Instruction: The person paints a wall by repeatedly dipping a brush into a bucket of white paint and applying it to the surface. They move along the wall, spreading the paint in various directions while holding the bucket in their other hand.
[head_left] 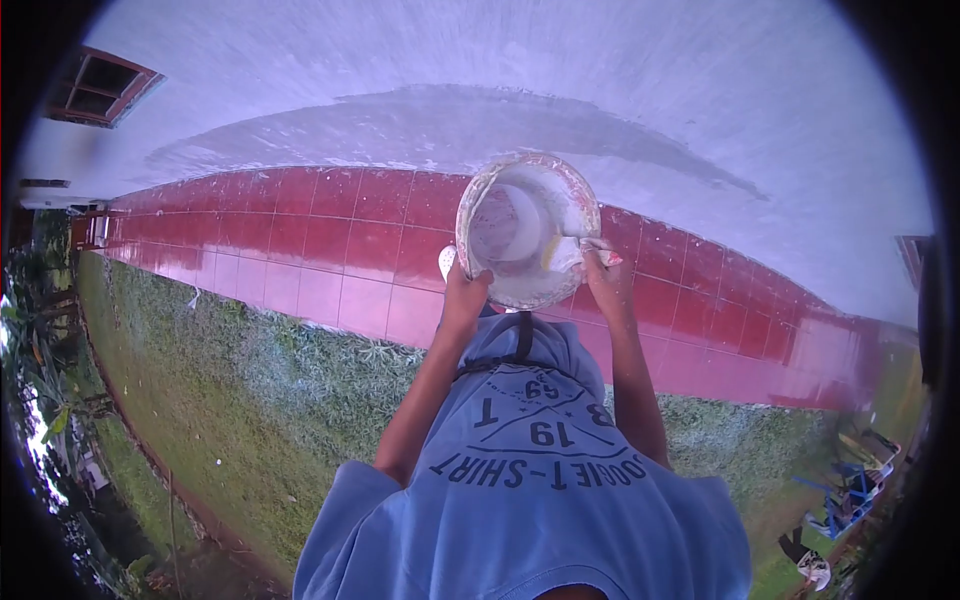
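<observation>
A paint-stained bucket point(468, 215) is held in front of my body, its mouth turned up toward me and whitish paint coating its inside. On its left rim, my left hand point(467, 292) is closed, with the thumb over the edge. At the right rim my right hand point(606, 278) is closed around a paintbrush point(566, 253). The brush's white-coated head lies inside the bucket, against the wall, and a reddish handle end sticks out to the right. My fingers hide part of the handle.
A pale wall point(640, 70) with a darker damp-looking band rises ahead. Red tiles point(370, 245) spotted with white run along its foot, with grass point(270, 390) behind. Blue-framed items point(845, 500) stand at the far right. A window point(103, 86) is at upper left.
</observation>
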